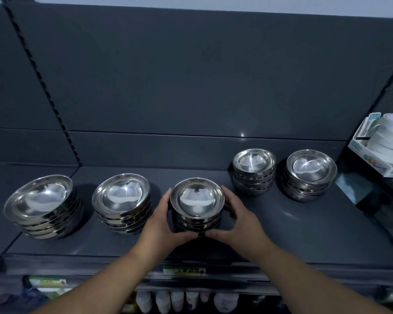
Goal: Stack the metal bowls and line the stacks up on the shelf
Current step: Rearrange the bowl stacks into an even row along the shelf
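Note:
Several stacks of shiny metal bowls stand on a dark grey shelf (293,227). The middle stack (196,200) sits between my two hands. My left hand (161,219) curls round its left side and my right hand (241,219) curls round its right side, thumbs meeting at the front of its base. To the left stand a wide, leaning stack (41,205) and a second stack (121,200). Farther back on the right stand two more stacks, one (254,169) beside the other (310,173).
A white box of stacked white dishes (381,143) sits at the far right on a neighbouring shelf. The shelf's front edge carries a price label (184,271). Bottles and packets show on the shelf below. A dark back panel rises behind the bowls.

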Motion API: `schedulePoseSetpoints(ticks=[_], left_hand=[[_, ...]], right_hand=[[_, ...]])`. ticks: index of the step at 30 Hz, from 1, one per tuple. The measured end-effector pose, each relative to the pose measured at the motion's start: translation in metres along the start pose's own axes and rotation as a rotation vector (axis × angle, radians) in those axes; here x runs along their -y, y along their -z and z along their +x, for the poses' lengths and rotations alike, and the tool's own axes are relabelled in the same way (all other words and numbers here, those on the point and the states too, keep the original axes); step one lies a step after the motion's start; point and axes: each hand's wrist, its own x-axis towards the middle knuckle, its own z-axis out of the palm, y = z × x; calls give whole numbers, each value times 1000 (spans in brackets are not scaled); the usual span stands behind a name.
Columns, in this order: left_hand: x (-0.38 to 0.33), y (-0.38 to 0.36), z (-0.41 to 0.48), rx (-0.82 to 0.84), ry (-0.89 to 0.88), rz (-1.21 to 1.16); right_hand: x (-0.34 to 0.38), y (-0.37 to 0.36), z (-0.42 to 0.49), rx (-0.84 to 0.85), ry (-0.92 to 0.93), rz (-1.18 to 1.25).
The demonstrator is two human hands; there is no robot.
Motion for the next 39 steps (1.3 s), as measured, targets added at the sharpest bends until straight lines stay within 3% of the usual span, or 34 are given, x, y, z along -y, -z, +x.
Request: schedulePoseSetpoints(ticks=[21, 39], left_hand=[[-5, 8, -2, -36, -18, -100], [9, -3, -7, -1, 47, -130]], right_hand=[[6, 1, 3, -132, 33, 68], [-12, -9, -9, -44, -80, -37]])
